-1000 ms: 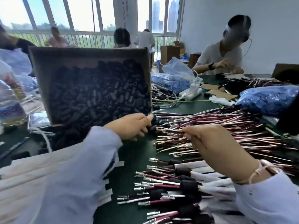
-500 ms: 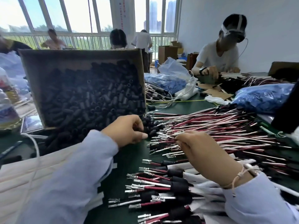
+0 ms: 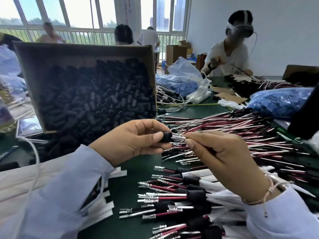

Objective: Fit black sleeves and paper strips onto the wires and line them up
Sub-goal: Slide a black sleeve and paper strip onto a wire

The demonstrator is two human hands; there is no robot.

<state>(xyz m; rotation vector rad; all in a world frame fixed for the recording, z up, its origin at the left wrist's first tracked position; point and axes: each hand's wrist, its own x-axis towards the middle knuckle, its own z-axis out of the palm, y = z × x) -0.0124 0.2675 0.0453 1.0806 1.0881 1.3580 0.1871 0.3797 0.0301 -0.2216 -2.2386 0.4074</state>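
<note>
Your hands are no longer down at the piles. Both are now lifted above the dark green table (image 3: 127, 183) and brought together in front of you. Your left hand (image 3: 136, 140) now pinches one short black rubber sleeve (image 3: 166, 137) between thumb and fingers, taken from the heap that spills out of the tilted brown cardboard box (image 3: 86, 54). Your right hand (image 3: 222, 157) pinches the silver metal terminals (image 3: 179, 138) of a thin wire, pulled out of the loose pile of red and white wires (image 3: 241, 135). The terminals touch the open end of the sleeve, so I judge that the threading step is just beginning. The paper strip for this wire is not yet fitted.

Some things are hard to see. I cannot tell whether the terminal tip is already inside the sleeve, or whether you hold one wire or two, because your fingers cover the wire body. The row of finished wires with sleeves (image 3: 183, 194) is partly hidden under your right wrist and cut by the lower edge. The white paper strips (image 3: 107, 208) lie partly under your left arm.
</note>
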